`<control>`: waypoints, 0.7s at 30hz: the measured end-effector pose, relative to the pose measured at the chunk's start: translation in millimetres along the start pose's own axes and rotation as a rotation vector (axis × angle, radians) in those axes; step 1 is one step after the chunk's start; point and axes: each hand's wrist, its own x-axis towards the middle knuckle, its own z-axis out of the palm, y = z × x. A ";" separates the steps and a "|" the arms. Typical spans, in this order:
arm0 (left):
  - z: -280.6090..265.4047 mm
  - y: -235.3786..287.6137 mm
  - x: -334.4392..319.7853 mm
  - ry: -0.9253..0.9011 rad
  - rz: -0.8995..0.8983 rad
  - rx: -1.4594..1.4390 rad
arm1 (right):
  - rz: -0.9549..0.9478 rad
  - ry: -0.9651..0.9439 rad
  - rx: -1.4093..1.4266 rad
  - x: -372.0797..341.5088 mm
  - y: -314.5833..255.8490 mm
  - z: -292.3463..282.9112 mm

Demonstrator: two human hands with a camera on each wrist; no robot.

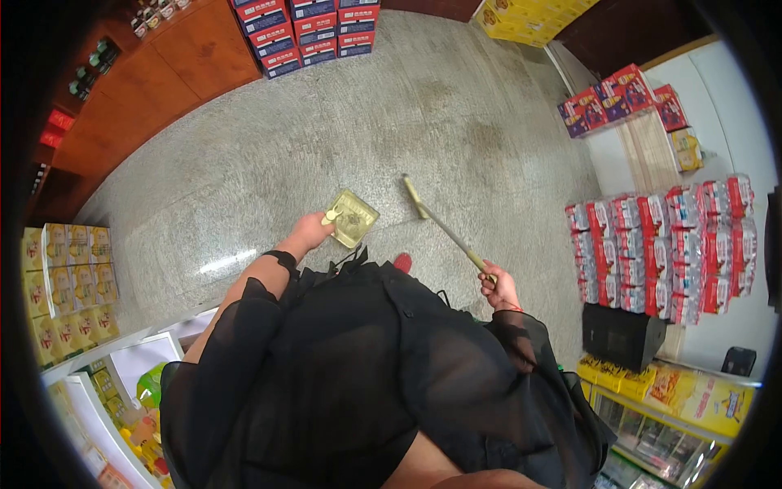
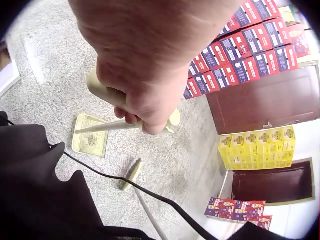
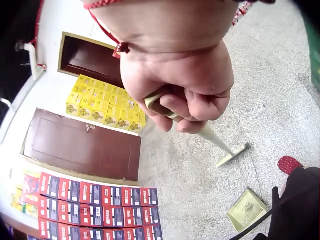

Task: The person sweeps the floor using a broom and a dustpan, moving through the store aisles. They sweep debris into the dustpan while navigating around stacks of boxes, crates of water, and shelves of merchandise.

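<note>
In the head view the left hand (image 1: pixel 312 231) grips the handle of a pale yellow dustpan (image 1: pixel 353 218); its fingers curl round the handle top in the left wrist view (image 2: pixel 145 85). The right hand (image 1: pixel 500 287) grips the upper end of a broom stick (image 1: pixel 456 239), with the broom head (image 1: pixel 414 197) down on the floor, to the right of the dustpan and apart from it. In the right wrist view the fingers of the right hand (image 3: pixel 180 90) wrap the stick's end, and the dustpan (image 3: pixel 247 209) shows low at the right.
Grey speckled floor (image 1: pixel 285 155) lies around the tools. Red and blue cartons (image 1: pixel 318 37) stand at the far side, a wooden counter (image 1: pixel 183 61) at the left. Wrapped red-and-white packs (image 1: pixel 660 248) are stacked at the right, yellow cartons (image 1: pixel 77 277) at the left. A red shoe (image 1: pixel 402 262) shows below.
</note>
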 end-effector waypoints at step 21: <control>88.3 167.7 103.5 -0.194 0.026 -0.059 | 0.110 -0.110 -0.052 60.8 -82.2 -69.4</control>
